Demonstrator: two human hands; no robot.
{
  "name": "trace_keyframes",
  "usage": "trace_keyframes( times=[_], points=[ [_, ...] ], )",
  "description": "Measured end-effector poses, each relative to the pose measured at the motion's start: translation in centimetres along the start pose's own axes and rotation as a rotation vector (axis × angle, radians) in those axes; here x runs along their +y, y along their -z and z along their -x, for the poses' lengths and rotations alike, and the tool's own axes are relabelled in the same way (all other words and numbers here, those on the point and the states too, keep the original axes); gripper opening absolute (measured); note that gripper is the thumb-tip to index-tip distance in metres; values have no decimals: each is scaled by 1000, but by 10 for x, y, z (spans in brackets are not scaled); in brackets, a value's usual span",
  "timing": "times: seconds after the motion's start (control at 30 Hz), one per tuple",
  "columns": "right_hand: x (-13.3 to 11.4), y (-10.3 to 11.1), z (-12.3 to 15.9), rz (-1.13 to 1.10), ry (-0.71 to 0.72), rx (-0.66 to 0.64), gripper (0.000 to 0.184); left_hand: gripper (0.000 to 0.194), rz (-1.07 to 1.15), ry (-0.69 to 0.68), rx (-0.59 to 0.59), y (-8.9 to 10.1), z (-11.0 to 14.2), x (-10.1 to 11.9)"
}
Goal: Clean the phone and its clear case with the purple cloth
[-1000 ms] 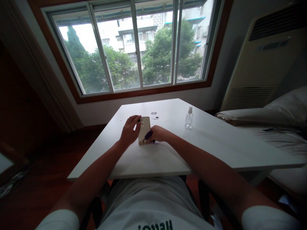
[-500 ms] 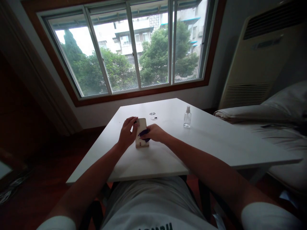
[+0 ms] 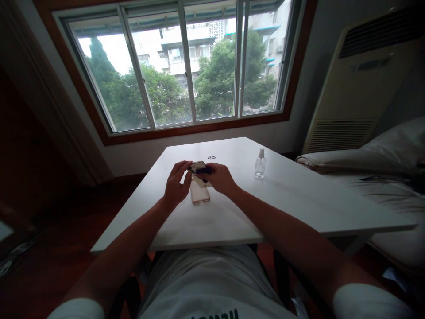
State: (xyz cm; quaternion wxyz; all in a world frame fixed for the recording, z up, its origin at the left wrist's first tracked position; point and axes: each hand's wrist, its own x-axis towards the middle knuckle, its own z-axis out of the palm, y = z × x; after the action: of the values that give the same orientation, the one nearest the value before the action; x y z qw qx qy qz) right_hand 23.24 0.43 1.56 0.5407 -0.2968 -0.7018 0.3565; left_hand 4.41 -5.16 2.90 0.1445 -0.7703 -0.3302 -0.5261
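Note:
A smartphone (image 3: 198,165) is held tilted above the white table (image 3: 282,204), its upper end between my two hands. My left hand (image 3: 177,182) grips the phone's left corner with the fingertips, thumb curved below. My right hand (image 3: 219,177) is closed around a dark purple cloth (image 3: 210,170), which is pressed to the phone's right side. Below them a translucent phone case (image 3: 200,195) lies on the table, its upper part hidden by the phone and fingers.
A clear spray bottle (image 3: 260,164) stands upright to the right on the table. Farther back is a round cable-hole cover (image 3: 211,157). A pale sofa (image 3: 361,159) and a floor-standing air conditioner (image 3: 352,88) are at the right; a window lies beyond the table.
The phone has come up and tilted away from the case, which now lies by itself on the table. My right hand and the cloth have moved slightly up and right.

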Motion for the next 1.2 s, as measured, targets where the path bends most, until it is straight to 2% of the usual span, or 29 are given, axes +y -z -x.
trace_keyframes(
  times=[0.47, 0.77, 1.2],
  points=[
    [3, -14, 5, -194, -58, -9, 41, 34, -31, -24, 10, 1, -2, 2],
    [-3, -14, 5, -223, -53, 3, 38, 30, -5, -19, 9, -2, -1, 2],
    [-16, -9, 2, -264, -35, 76, 44, 29, 23, -37, -4, -4, 0, 2]
  ],
)
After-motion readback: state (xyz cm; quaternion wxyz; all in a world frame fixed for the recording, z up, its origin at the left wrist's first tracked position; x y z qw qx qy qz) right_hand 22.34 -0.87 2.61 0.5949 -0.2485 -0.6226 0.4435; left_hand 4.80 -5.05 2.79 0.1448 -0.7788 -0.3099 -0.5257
